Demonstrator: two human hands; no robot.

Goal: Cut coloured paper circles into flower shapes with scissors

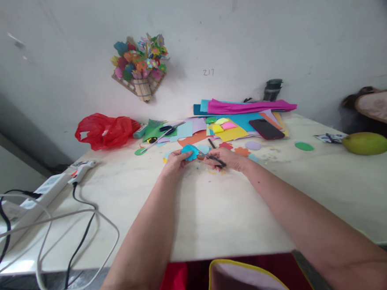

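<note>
My left hand [175, 162] pinches a bright blue paper piece [189, 152] between thumb and fingers, above the middle of the white table. Fingers of my right hand [225, 157] are wrapped round a pair of black-handled scissors [213, 159], whose blades point left and reach the edge of the blue piece. Behind and beside the hands lie cut paper shapes, among them an orange flower [242, 151], a lilac oval [253, 145] and a light blue piece [203, 149]. Small paper scraps are scattered under and right of the right hand.
Coloured sheets [234, 133], a phone [266, 129], a second pair of scissors [170, 128] and a red plastic bag [105, 131] are at the back. Power strips [47, 190] with loose cables lie left. A green-yellow fruit [366, 144] and a green oval [304, 146] are right.
</note>
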